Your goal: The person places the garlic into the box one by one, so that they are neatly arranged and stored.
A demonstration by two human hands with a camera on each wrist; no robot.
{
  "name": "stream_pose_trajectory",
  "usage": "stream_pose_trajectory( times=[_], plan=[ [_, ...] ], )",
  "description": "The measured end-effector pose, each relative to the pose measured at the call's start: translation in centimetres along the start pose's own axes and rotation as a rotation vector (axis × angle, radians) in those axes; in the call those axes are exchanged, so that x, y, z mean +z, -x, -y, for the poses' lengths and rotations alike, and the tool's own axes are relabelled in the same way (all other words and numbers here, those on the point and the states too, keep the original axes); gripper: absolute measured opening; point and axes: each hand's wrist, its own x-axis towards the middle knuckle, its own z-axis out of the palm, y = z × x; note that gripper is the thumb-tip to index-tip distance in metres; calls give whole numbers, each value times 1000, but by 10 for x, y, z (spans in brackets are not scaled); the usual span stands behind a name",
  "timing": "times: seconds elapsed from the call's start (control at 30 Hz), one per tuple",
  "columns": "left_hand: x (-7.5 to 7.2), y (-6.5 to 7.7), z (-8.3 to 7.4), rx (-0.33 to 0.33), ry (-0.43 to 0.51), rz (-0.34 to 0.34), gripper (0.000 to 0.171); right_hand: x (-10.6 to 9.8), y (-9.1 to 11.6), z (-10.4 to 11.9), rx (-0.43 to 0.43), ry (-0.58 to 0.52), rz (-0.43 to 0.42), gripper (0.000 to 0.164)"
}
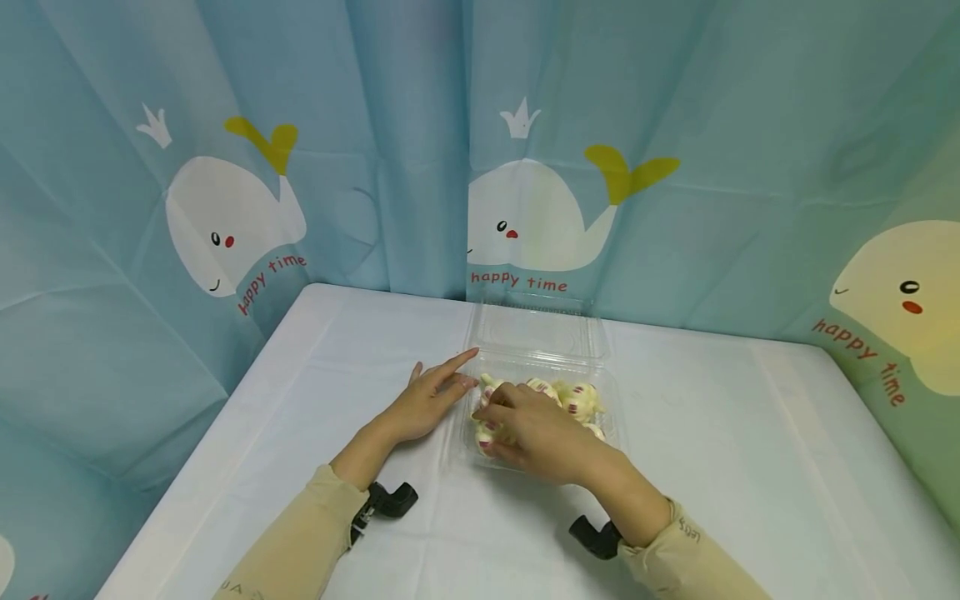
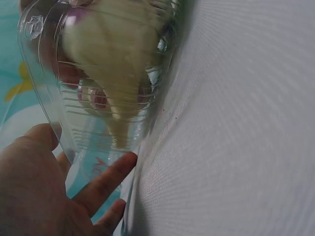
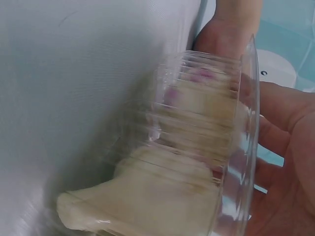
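A clear plastic clamshell box (image 1: 617,417) stands on the table with its lid (image 1: 536,332) folded back. Several pale garlic bulbs (image 1: 580,402) with purple patches lie inside it. My right hand (image 1: 551,437) reaches down into the box, its thumb and fingers curled round a garlic bulb (image 1: 485,435) at the left end. Much of the box's middle is hidden under that hand. Beside the box's left wall is my left hand (image 1: 423,408), fingers extended; in the left wrist view its fingertips (image 2: 129,160) are right at the box's corner.
A white cloth covers the table (image 1: 735,442). Behind and to the left hangs a blue curtain (image 1: 405,150) with printed whales. Black wrist mounts (image 1: 597,537) stick out by both sleeves, close over the table in front of the box.
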Motion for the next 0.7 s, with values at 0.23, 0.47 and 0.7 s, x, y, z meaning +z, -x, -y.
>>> stream_pose_trajectory(
  times=[0.23, 0.47, 0.7],
  plan=[
    [0, 0, -1, -10, 6, 6, 54, 1, 1, 0, 1, -1, 0, 40],
    [2, 1, 0, -13, -4, 0, 54, 0, 6, -1, 22, -62, -48, 45],
    [0, 2, -1, -2, 11, -5, 53, -9, 11, -5, 50, -124, -98, 42]
  ],
)
